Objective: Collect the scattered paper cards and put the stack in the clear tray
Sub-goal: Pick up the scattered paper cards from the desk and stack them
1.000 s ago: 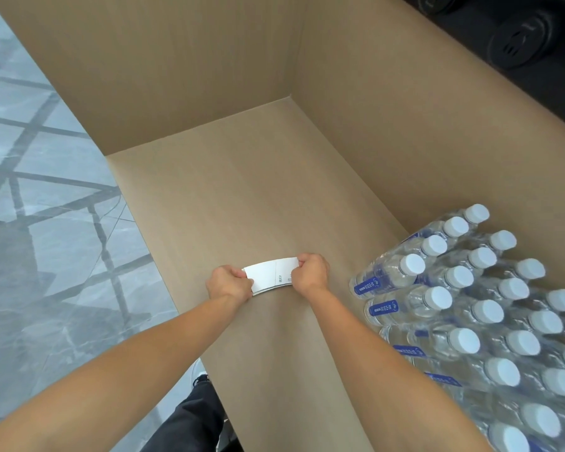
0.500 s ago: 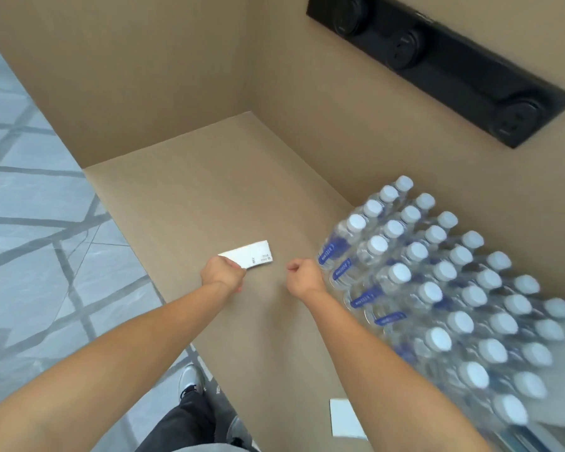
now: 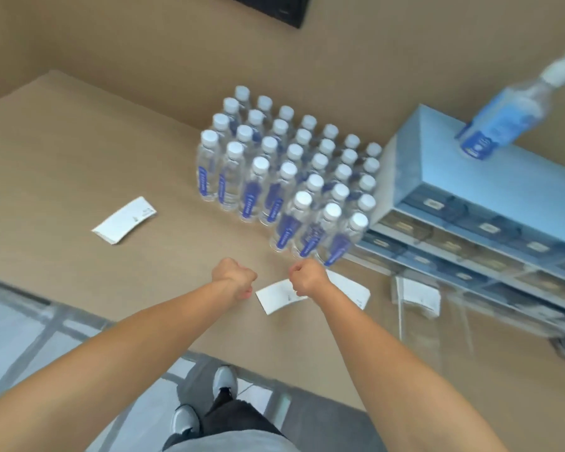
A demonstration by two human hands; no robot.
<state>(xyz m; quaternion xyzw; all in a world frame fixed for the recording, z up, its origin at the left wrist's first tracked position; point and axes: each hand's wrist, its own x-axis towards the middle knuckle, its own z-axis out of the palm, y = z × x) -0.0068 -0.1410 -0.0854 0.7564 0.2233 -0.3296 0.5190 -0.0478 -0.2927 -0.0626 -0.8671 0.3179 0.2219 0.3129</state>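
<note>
With the curled right hand (image 3: pixel 308 278) over the white curved paper card (image 3: pixel 279 300) just before the clear water bottles (image 3: pixel 287 171) and the left hand (image 3: pixel 234 278) fisted, empty, pinch its edge cleanly.

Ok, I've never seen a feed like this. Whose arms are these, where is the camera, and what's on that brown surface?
There is no machine here. The camera sits on a person's head, looking forward and down, so the two bare arms reaching in from the bottom are the wearer's own. The left hand is curled and seems to hold nothing. The right hand is curled at the edge of a white paper card lying on the brown tabletop; whether it grips the card is unclear. Another card pile lies further left, one card lies behind the right wrist, and more cards rest in what looks like the clear tray. Behind stand water bottles and a blue drawer unit.
</note>
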